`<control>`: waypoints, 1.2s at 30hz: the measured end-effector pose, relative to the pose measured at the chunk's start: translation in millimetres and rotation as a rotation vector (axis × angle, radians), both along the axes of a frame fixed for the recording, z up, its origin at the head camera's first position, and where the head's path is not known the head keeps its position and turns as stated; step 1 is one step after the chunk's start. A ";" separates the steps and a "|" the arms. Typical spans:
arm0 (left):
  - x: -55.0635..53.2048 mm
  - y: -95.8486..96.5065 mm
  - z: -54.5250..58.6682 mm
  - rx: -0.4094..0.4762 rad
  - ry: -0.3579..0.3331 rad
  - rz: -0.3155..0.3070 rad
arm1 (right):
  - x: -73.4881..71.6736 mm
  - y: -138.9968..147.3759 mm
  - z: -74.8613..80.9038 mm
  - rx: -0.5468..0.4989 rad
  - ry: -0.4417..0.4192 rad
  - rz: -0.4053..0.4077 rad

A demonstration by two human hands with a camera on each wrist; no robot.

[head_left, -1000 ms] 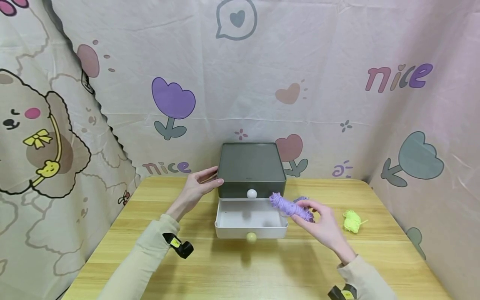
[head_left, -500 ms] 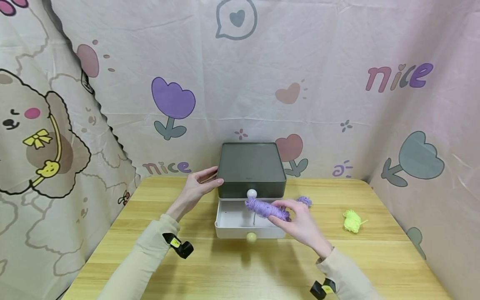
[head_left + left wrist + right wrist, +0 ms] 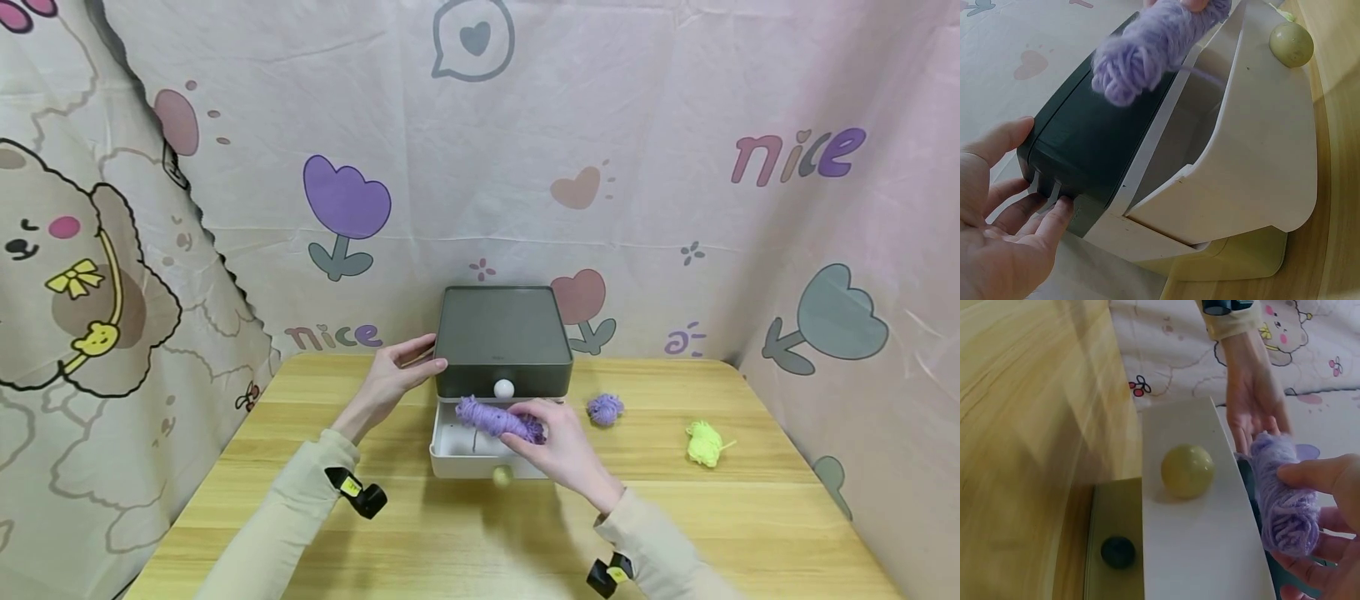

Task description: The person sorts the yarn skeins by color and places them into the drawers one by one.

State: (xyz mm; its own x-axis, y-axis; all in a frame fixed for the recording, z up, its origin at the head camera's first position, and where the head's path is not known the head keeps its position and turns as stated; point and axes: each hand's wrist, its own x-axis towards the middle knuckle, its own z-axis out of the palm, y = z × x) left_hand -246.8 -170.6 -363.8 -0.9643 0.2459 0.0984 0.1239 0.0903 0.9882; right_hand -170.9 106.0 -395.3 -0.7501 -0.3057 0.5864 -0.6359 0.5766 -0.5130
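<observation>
A purple yarn skein is pinched between the thumb and fingers of my right hand. It lies level over the pulled-out white drawer, and a loose strand dangles from it. My left hand rests against the left side of the small drawer cabinet, its thumb at the front corner. In the left wrist view its fingertips touch the dark green upper part by two slots. The inside of the drawer is partly hidden behind the skein and right hand.
A small purple yarn ball sits right of the cabinet, with a yellow yarn bundle farther right. The upper drawer has a white knob. Below the white drawer is a yellowish drawer. A printed cloth hangs behind the table.
My right hand has carried the purple skein leftward, from the drawer's right edge to over its middle. The small purple yarn ball has come into full view. My left hand has stayed put.
</observation>
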 end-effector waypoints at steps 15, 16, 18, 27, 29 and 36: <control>0.5 -0.5 -0.4 0.016 0.000 -0.009 | -3.6 -19.6 -13.0 0.077 0.117 -0.099; 0.8 -0.4 -0.3 0.016 -0.001 -0.009 | -3.5 -20.0 -13.3 0.080 0.124 -0.101; 1.1 -0.5 -0.2 0.015 0.000 -0.009 | -3.8 -20.7 -14.0 0.083 0.128 -0.104; 0.1 -1.4 -0.9 0.006 0.002 -0.014 | -4.2 -24.3 -15.8 0.081 0.104 -0.114; 0.0 -1.3 -0.6 0.006 0.002 -0.014 | -4.0 -24.6 -15.9 0.063 0.108 -0.111; 0.8 -0.8 0.9 0.017 -0.003 -0.007 | -4.1 -20.4 -16.4 0.016 0.127 -0.093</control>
